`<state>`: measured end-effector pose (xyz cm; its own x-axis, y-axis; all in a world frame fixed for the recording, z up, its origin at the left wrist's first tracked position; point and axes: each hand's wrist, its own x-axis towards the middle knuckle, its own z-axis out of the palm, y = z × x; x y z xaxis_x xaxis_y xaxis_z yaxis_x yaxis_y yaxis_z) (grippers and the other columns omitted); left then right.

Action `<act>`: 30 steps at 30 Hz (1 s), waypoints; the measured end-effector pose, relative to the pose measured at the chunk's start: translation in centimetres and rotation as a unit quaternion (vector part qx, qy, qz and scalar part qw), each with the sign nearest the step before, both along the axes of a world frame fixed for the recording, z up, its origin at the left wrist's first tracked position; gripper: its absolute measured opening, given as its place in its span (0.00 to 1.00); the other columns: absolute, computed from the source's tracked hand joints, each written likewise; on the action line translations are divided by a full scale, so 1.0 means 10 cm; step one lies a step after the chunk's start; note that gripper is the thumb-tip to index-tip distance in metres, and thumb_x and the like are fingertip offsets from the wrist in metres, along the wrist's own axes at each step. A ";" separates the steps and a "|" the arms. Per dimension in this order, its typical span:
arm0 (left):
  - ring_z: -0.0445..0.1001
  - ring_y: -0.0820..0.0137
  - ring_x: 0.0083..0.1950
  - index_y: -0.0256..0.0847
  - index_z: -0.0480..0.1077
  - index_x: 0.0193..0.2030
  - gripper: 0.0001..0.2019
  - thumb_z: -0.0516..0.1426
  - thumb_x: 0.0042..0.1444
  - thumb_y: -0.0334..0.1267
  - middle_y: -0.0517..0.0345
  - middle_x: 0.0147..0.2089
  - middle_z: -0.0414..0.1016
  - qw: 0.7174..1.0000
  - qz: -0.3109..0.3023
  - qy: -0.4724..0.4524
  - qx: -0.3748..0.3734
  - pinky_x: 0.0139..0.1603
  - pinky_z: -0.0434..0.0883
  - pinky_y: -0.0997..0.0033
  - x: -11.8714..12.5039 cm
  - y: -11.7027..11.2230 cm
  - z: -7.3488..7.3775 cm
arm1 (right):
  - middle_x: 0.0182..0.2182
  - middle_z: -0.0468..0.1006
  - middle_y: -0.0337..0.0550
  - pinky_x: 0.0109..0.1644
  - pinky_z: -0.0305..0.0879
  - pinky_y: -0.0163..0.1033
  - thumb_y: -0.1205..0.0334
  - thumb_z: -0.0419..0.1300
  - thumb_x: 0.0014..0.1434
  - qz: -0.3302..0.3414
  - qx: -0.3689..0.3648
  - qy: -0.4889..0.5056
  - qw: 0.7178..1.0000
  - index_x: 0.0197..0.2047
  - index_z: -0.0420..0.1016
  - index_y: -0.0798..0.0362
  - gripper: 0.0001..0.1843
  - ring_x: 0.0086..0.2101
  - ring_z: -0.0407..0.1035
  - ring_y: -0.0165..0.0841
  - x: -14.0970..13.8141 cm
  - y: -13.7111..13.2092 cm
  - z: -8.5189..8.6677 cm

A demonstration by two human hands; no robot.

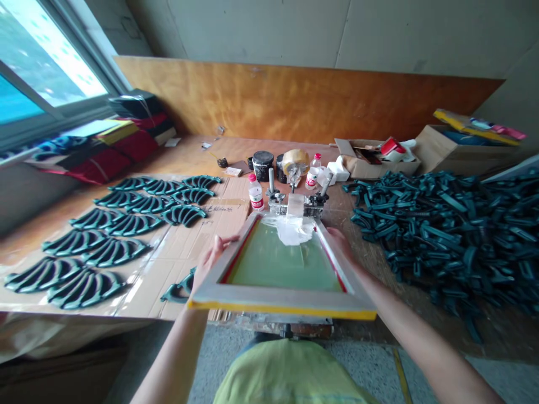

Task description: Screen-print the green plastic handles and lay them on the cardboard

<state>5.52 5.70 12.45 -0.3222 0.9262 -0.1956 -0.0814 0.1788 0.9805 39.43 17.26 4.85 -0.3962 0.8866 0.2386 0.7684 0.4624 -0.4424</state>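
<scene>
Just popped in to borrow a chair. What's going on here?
A person is holding a wooden screen-printing frame with both hands, the left hand and right hand on its sides. Its far end sits in metal hinge clamps. To the left, dark green moulded pieces lie in rows on cardboard. To the right is a large heap of similar pieces.

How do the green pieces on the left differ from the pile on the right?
The laid-out pieces lie flat in spaced rows on cardboard; the pile is jumbled and overlapping on the wooden bench. The rows show clear arches; the pile's shapes are partly hidden. Both are dark teal.
</scene>
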 end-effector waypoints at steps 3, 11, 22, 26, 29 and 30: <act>0.77 0.63 0.36 0.40 0.74 0.55 0.33 0.64 0.46 0.59 0.55 0.38 0.80 0.995 -0.042 -0.022 -0.091 0.35 0.71 0.70 -0.01 -0.26 -0.37 | 0.51 0.76 0.53 0.57 0.65 0.48 0.61 0.55 0.65 -0.046 0.079 0.031 0.995 0.54 0.74 0.56 0.17 0.51 0.69 0.42 -0.03 0.24 0.22; 0.76 0.67 0.31 0.41 0.63 0.66 0.42 0.66 0.45 0.54 0.58 0.32 0.78 0.990 -0.028 -0.021 -0.137 0.29 0.70 0.74 0.09 -0.29 -1.00 | 0.39 0.78 0.52 0.46 0.66 0.43 0.66 0.65 0.55 0.045 -0.016 -0.167 0.985 0.44 0.75 0.56 0.12 0.42 0.71 0.43 -0.86 0.46 0.36; 0.77 0.64 0.36 0.39 0.69 0.61 0.36 0.65 0.46 0.54 0.57 0.33 0.78 0.990 -0.045 -0.049 -0.121 0.36 0.72 0.71 0.08 -0.30 -1.00 | 0.33 0.78 0.42 0.42 0.62 0.38 0.78 0.56 0.52 0.275 -0.022 -0.145 0.950 0.34 0.76 0.51 0.13 0.37 0.70 0.36 -0.35 -0.06 0.38; 0.76 0.65 0.35 0.38 0.69 0.60 0.35 0.65 0.48 0.54 0.56 0.34 0.78 0.992 -0.050 -0.036 -0.106 0.36 0.72 0.71 0.08 -0.30 -1.01 | 0.33 0.77 0.44 0.43 0.62 0.40 0.72 0.58 0.56 0.190 0.018 -0.142 0.971 0.34 0.76 0.51 0.08 0.38 0.69 0.38 -0.49 0.00 0.32; 0.76 0.66 0.33 0.38 0.68 0.61 0.36 0.64 0.48 0.55 0.56 0.34 0.79 0.992 -0.052 -0.026 -0.115 0.34 0.72 0.71 0.06 -0.30 -1.03 | 0.38 0.78 0.49 0.48 0.62 0.43 0.76 0.53 0.58 0.182 0.065 -0.126 0.973 0.40 0.77 0.55 0.14 0.44 0.68 0.41 -0.55 -0.16 0.15; 0.76 0.66 0.33 0.39 0.67 0.61 0.36 0.64 0.48 0.55 0.56 0.35 0.79 0.992 -0.051 -0.026 -0.117 0.33 0.72 0.71 0.06 -0.31 -1.04 | 0.40 0.78 0.50 0.49 0.63 0.44 0.76 0.52 0.58 0.197 0.068 -0.118 0.971 0.42 0.77 0.55 0.15 0.45 0.67 0.41 -0.54 -0.22 0.11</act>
